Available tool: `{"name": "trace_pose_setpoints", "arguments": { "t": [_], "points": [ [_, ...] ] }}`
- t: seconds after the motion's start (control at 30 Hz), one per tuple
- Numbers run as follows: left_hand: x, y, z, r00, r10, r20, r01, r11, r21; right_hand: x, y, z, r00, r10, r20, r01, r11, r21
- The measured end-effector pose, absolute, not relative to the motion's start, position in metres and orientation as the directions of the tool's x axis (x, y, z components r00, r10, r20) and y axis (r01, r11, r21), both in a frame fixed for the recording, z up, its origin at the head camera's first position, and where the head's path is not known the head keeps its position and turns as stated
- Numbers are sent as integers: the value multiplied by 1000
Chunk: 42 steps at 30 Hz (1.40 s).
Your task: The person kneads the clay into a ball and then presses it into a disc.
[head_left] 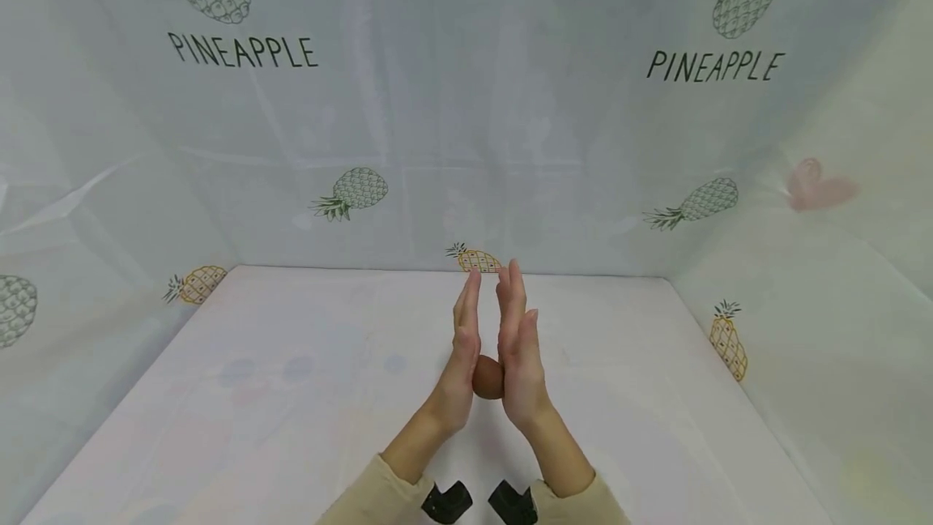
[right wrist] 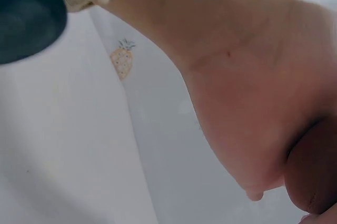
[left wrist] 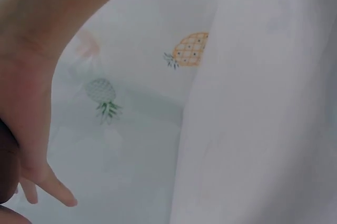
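Observation:
A smooth brown ball [head_left: 487,377] sits between the lower palms of two upright hands, held above the white surface. My left hand [head_left: 461,359] presses it from the left, fingers straight and pointing forward and up. From the other side my right hand [head_left: 521,355] presses flat against it, its fingers also extended. Toward the fingertips a gap shows between the hands. The left wrist view has the ball [left wrist: 8,168] at its left edge, partly cut off. Low in the right wrist view, the ball [right wrist: 315,166] touches a palm and shows a small crease.
A white tabletop [head_left: 306,395] lies under the hands. Pale sheeting [head_left: 466,104] printed with pineapples stands behind and along both sides. Black wrist devices [head_left: 447,501] sit near the beige sleeves [head_left: 379,497].

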<state>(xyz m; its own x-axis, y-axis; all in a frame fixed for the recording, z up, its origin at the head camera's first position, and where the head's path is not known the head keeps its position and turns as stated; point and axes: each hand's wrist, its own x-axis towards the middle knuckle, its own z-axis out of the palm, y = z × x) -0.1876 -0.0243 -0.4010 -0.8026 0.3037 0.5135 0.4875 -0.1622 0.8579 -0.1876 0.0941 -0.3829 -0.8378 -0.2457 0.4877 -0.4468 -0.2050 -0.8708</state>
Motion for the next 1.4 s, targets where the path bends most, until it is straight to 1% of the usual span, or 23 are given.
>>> {"name": "trace_pose_setpoints", "arguments": {
  "t": [0.17, 0.27, 0.37, 0.53, 0.7, 0.83, 0.93, 1.17, 1.27, 1.4],
  "points": [
    [-182, -16, -400, -763, 347, 545, 518, -176, 837, -194, 106, -384, -859, -201, 471, -423, -237, -874],
    [-179, -13, -402, -736, 340, 586, 562, -177, 808, -197, 109, -385, -868, -199, 455, -398, -269, -877],
    [-178, -13, -405, -710, 298, 638, 620, -164, 767, -199, 107, -388, -870, -231, 437, -370, -283, -885],
    [-181, -18, -406, -682, 224, 696, 683, -146, 716, -198, 98, -392, -865, -296, 404, -336, -256, -907],
    [-184, -24, -401, -682, 173, 710, 704, -108, 702, -194, 90, -394, -848, -374, 375, -292, -260, -920],
    [-188, -29, -398, -712, 130, 690, 686, -83, 723, -188, 84, -392, -832, -414, 368, -274, -269, -923],
    [-193, -33, -399, -752, 103, 652, 648, -69, 758, -184, 81, -390, -833, -410, 372, -280, -268, -922],
    [-200, -36, -403, -840, 65, 538, 539, -14, 842, -182, 78, -388, -849, -361, 385, -317, -234, -919],
    [-202, -36, -404, -868, 51, 494, 496, 25, 868, -182, 79, -387, -854, -340, 394, -335, -220, -916],
    [-202, -35, -407, -896, 71, 439, 442, 47, 896, -183, 82, -385, -861, -303, 408, -351, -228, -908]
  ]
}}
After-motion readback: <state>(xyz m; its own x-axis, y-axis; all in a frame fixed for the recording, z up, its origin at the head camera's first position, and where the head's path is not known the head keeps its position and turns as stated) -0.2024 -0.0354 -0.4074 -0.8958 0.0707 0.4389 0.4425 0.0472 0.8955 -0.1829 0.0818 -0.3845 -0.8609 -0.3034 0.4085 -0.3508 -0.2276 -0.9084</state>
